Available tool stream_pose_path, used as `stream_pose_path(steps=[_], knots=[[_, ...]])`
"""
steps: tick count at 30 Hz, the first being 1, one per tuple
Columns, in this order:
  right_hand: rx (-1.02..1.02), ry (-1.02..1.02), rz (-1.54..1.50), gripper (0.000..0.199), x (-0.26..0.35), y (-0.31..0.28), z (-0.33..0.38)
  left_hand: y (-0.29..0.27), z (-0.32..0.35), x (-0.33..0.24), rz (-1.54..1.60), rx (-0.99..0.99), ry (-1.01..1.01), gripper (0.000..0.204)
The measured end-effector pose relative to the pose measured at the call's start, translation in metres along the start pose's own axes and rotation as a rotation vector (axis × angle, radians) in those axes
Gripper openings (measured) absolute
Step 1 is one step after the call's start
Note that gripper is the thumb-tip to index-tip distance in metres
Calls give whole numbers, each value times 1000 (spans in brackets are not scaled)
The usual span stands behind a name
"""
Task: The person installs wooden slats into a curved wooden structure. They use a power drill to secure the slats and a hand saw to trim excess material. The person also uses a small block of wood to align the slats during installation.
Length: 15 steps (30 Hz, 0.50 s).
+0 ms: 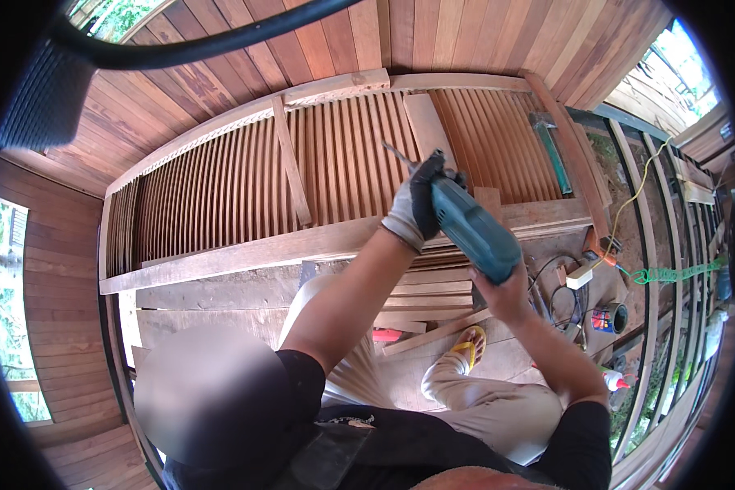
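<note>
A blue-green drill (474, 227) is held up in the air, seen over the near edge of a long wooden frame (253, 255). Its front is wrapped by the left hand (416, 200), which is covered by a gray and black glove. Its back end is gripped by the bare right hand (505, 292), whose fingers are partly hidden by the drill. The thin bit (395, 153) is pointed up and to the left, over the thin wooden strips (343, 159) in the frame; whether wood is touched by its tip cannot be told. A wide board (426, 124) is laid across the strips, and a green tool (554, 159) is laid near the right end. Flat boards (429, 300) are piled below the frame. A yellow sandal (469, 346) is worn, and a can (609, 318) is seen farther right.
</note>
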State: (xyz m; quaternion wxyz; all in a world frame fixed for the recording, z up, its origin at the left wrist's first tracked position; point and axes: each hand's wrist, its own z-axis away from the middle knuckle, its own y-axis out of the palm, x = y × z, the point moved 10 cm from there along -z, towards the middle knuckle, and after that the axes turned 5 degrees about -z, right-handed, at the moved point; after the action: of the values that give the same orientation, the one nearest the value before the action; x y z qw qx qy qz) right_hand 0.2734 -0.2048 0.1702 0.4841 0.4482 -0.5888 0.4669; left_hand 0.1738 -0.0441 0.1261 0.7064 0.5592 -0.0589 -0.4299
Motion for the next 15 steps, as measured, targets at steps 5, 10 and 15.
stream_pose_path(steps=[5,10,15], knots=[[24,-26,-167,75,39,51,-84,-14,-19,-89,-187,-95,140,28],[-100,228,-970,54,14,95,-119,-12,-22,-147,-548,147,185,57],[-234,219,-1261,48,-50,126,-145,-173,43,-174,-2108,-468,250,31]])
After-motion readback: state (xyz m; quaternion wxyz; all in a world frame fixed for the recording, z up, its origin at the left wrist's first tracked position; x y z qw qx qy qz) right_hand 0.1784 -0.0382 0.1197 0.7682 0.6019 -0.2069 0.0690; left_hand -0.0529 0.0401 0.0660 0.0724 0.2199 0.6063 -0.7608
